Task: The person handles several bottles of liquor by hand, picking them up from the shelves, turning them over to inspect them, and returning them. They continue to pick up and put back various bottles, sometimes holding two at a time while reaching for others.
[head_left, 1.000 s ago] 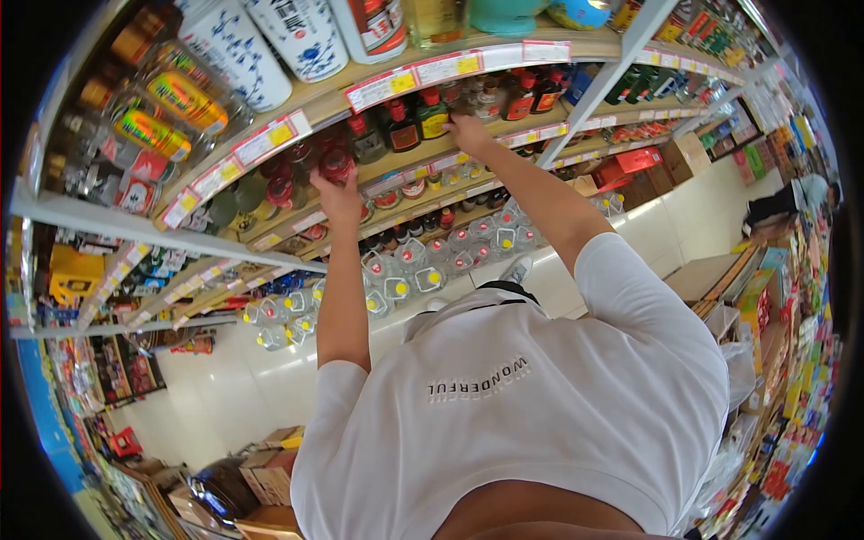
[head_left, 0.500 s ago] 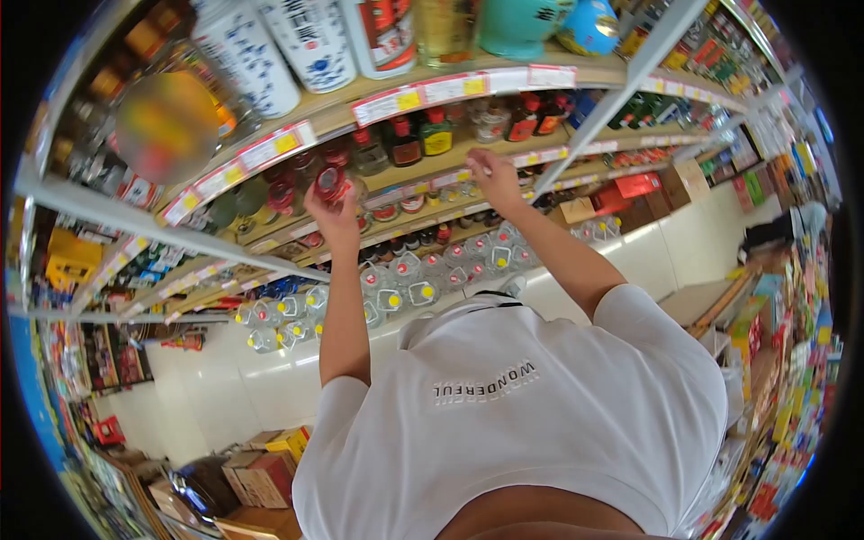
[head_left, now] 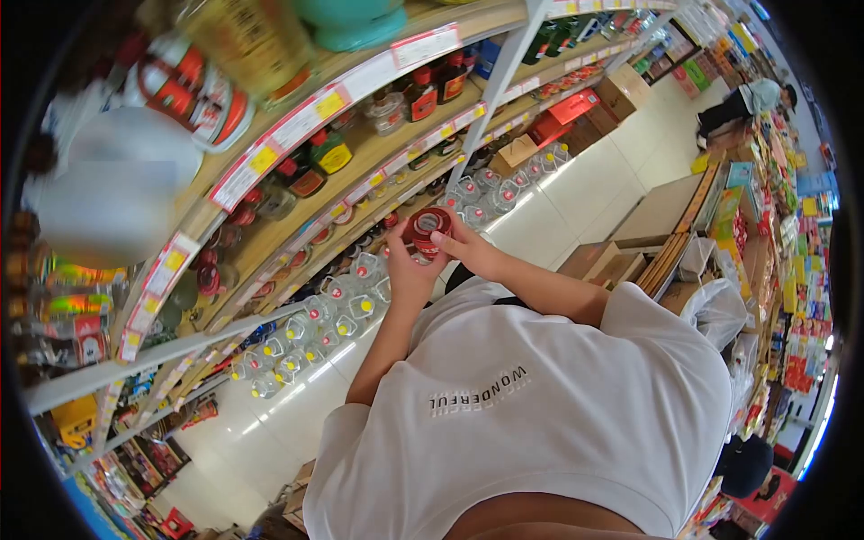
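A red bottle (head_left: 427, 227), seen from above with its round top facing me, is held in front of my chest. My left hand (head_left: 411, 272) wraps its near left side. From the right, my right hand (head_left: 474, 252) grips it, thumb near the round top. The front edge of the liquor shelf (head_left: 364, 76) lies beyond both hands, apart from them. On the level below that edge stand a bottle with a yellow label (head_left: 331, 153) and a dark bottle with a red label (head_left: 420, 96).
Clear jugs (head_left: 326, 313) with yellow and red caps line the floor under the shelves. A grey upright post (head_left: 504, 81) divides the shelving. Stacked cardboard (head_left: 661, 211) stands to my right. Farther off is another person (head_left: 751, 101); a dark round shape (head_left: 745, 466) shows behind me.
My left hand has brought the red bottle away from the shelf toward my chest. My right hand has come from the shelf edge to hold it too. The view has turned right.
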`<state>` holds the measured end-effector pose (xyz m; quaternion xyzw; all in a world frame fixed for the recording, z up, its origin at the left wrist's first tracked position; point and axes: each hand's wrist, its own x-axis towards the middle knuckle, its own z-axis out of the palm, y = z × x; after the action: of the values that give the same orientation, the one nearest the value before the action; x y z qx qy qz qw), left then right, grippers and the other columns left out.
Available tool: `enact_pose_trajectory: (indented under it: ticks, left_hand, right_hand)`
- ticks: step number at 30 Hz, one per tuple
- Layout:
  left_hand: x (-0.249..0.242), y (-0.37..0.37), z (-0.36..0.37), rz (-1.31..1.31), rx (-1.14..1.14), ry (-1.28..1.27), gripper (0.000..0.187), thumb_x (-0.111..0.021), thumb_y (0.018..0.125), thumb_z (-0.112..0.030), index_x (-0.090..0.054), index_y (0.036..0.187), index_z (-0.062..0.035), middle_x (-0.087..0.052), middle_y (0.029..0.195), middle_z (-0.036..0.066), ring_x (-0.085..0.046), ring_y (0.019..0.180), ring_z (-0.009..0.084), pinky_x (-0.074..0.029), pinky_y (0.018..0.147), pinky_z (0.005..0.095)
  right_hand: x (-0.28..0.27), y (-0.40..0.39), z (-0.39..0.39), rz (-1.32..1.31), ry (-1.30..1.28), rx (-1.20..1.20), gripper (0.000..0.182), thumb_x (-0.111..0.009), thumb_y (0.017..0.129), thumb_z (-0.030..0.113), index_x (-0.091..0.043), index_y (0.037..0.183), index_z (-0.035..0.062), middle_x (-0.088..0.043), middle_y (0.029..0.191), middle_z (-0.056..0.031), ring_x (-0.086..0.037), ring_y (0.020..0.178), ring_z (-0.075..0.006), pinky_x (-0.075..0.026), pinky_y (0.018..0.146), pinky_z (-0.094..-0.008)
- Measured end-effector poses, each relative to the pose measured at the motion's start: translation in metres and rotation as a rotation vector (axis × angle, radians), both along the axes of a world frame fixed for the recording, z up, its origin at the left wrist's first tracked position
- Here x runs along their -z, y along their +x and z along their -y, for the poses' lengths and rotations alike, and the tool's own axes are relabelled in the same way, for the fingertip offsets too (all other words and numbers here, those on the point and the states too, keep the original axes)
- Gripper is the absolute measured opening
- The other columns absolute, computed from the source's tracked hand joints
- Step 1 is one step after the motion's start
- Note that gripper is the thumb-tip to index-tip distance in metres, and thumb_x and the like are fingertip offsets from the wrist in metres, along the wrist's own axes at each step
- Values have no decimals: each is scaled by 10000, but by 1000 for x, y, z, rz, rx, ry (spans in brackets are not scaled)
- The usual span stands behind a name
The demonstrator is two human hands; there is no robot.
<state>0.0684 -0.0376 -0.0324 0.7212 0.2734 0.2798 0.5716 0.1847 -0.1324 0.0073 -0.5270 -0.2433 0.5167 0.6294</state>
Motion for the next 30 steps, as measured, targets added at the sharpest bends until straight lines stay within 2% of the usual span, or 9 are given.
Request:
enact_pose_trajectory:
  ticks: [6, 7, 11, 14, 16, 19, 22, 26, 30]
  left_hand:
    - [-6, 64, 26, -85, 120, 2, 776, -824, 774, -142, -356, 1370, 25, -591, 1223, 200, -631, 1097, 299, -542, 896, 393]
    - [-4, 76, 27, -99, 162, -2, 762, -820, 789, -153, -361, 1377, 5, -515, 1313, 208, -598, 1137, 292, -546, 883, 390]
    - [-11, 125, 17, -58, 238, 210, 719, -799, 825, -177, -377, 1392, -43, -357, 1395, 168, -538, 1088, 228, -547, 802, 343]
    - [-19, 171, -9, 3, 109, 22, 676, -774, 853, -175, -387, 1392, -46, -379, 1378, 155, -557, 979, 191, -533, 790, 334]
    - [-52, 207, -20, -40, -46, 173, 607, -745, 883, -203, -425, 1364, -16, -444, 1332, 162, -580, 868, 170, -527, 765, 354]
    - [-62, 261, -47, -117, -240, 312, 585, -728, 904, -280, -470, 1341, 11, -591, 1071, 132, -577, 785, 154, -490, 730, 322]
    - [-70, 305, -53, -212, -358, 379, 659, -744, 881, -300, -449, 1320, 94, -577, 1164, 205, -623, 796, 218, -515, 788, 392]
    - [-43, 339, -60, -142, -491, 621, 669, -746, 854, -260, -442, 1328, 101, -576, 1213, 309, -604, 1023, 440, -466, 896, 498]
    - [-35, 347, -57, -244, -555, 592, 567, -708, 878, -223, -464, 1283, 90, -579, 1166, 322, -548, 1075, 502, -444, 910, 524]
  right_hand:
    - [4, 53, 31, -12, -97, 166, 479, -577, 1007, 287, -385, 1379, 54, -518, 1297, -96, -484, 1207, -168, -406, 1037, -329]
    - [6, 67, 35, -12, -84, 184, 474, -576, 1005, 284, -391, 1375, 52, -524, 1286, -94, -489, 1198, -167, -407, 1032, -328]
    - [7, 120, 53, -29, -55, 296, 421, -552, 1013, 259, -415, 1351, 48, -542, 1249, -76, -499, 1166, -151, -404, 1027, -320]
    - [-10, 158, 70, -56, -46, 313, 388, -524, 1026, 251, -425, 1340, 47, -547, 1236, -60, -493, 1154, -135, -396, 1021, -311]
    - [2, 184, 79, -102, 38, 302, 387, -515, 1030, 255, -423, 1343, 47, -550, 1225, -51, -497, 1141, -131, -399, 1011, -307]
    - [24, 220, 92, -200, 83, 216, 390, -524, 1024, 276, -429, 1347, 79, -553, 1206, -41, -508, 1109, -116, -415, 983, -305]
    - [21, 250, 107, -313, 123, 120, 428, -556, 1008, 298, -417, 1362, 101, -548, 1224, -39, -516, 1117, -113, -423, 972, -304]
    - [25, 285, 128, -326, 128, 36, 450, -559, 1007, 295, -395, 1382, 109, -530, 1275, -40, -519, 1171, -136, -431, 986, -312]
    - [30, 304, 141, -329, 95, 15, 451, -565, 1005, 299, -395, 1384, 123, -524, 1294, -42, -510, 1196, -143, -428, 1001, -324]
